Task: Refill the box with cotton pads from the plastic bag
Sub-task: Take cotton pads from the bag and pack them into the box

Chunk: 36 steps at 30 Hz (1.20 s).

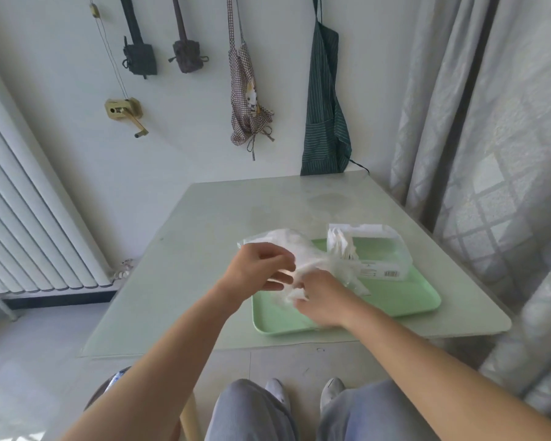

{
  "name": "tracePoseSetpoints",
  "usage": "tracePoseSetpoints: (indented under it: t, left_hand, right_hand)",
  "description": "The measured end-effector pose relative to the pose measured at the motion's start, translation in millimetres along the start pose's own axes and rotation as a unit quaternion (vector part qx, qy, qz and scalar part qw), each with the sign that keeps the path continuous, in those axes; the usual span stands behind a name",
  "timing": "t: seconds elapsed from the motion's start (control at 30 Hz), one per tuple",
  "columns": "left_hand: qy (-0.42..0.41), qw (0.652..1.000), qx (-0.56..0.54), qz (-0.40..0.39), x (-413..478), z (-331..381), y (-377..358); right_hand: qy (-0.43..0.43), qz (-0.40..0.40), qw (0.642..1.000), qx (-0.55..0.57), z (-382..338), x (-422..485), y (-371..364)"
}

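While pinching left end of bag point(280, 246) in left hand point(258, 272), fingers curled on the film, gripping its crumpled right end in right hand point(322, 300), low over green tray point(395, 300). Lies long axis left-right between the hands; box point(379, 249) open on tray just right of and beyond right hand, so nearer that hand, with pads point(341, 246) upright inside; judging next move as a short carry rightward and away into box. Set on pale table point(188, 265); radiator point(29, 218) left, apron point(325, 106) on back wall, curtain point(490, 122) right.
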<state>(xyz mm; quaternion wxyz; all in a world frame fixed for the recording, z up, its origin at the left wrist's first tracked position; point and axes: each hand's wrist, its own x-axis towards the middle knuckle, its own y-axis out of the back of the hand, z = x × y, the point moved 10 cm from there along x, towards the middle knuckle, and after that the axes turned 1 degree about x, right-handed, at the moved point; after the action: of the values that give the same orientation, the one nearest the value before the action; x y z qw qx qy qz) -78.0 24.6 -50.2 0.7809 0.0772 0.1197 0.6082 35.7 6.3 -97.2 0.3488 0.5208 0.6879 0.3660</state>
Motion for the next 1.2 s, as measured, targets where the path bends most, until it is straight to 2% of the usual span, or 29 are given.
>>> tracePoseSetpoints:
  t: [0.1, 0.2, 0.27, 0.47, 0.53, 0.6, 0.67, 0.77, 0.87, 0.93, 1.03, 1.2]
  left_hand:
    - [0.100, 0.994, -0.005, 0.053, 2.9, -43.0, 31.2]
    - [0.215, 0.975, -0.053, 0.005, -5.9, -86.6, 26.5]
    - [0.236, 0.967, -0.093, -0.019, -9.2, -95.8, 17.6]
    - [0.236, 0.961, -0.141, -0.033, 1.1, -102.2, 5.8]
    - [0.238, 0.958, -0.157, -0.028, 4.3, -104.0, 4.0]
    - [0.238, 0.955, -0.175, -0.019, 7.3, -104.3, 3.5]
    - [0.236, 0.953, -0.191, -0.013, 10.8, -105.3, 1.9]
    - [0.231, 0.949, -0.212, -0.021, 14.0, -106.6, -4.7]
    - [0.232, 0.946, -0.227, -0.027, 17.7, -110.3, -13.4]
    - [0.232, 0.944, -0.235, -0.018, 21.2, -115.0, -16.4]
    - [0.230, 0.941, -0.250, -0.003, 24.5, -122.1, -18.1]
    - [0.223, 0.938, -0.266, -0.003, 25.0, -124.2, -17.7]
  right_hand:
    - [-0.036, -0.043, 0.998, -0.035, 11.3, -0.4, -13.3]
    - [-0.057, -0.046, 0.994, -0.085, 19.6, 3.5, -20.6]
    - [-0.049, -0.038, 0.992, -0.109, 20.7, 10.2, -23.5]
    - [-0.001, -0.011, 0.987, -0.160, 17.4, 13.3, -25.6]
    - [0.005, -0.010, 0.989, -0.148, 20.2, 14.8, -27.3]
    - [-0.001, 0.009, 0.996, -0.092, 23.5, 18.6, -23.4]
    - [-0.026, 0.045, 0.998, 0.021, 28.4, 22.1, -15.4]
    - [-0.055, 0.089, 0.980, 0.169, 30.3, 26.2, -7.3]
    - [-0.088, 0.116, 0.960, 0.237, 30.8, 29.6, -5.7]
    - [-0.112, 0.128, 0.960, 0.221, 33.0, 31.4, -6.9]
    - [-0.135, 0.151, 0.975, 0.088, 40.9, 34.0, -6.0]
    - [-0.084, 0.166, 0.981, 0.054, 28.7, 32.8, 0.0]
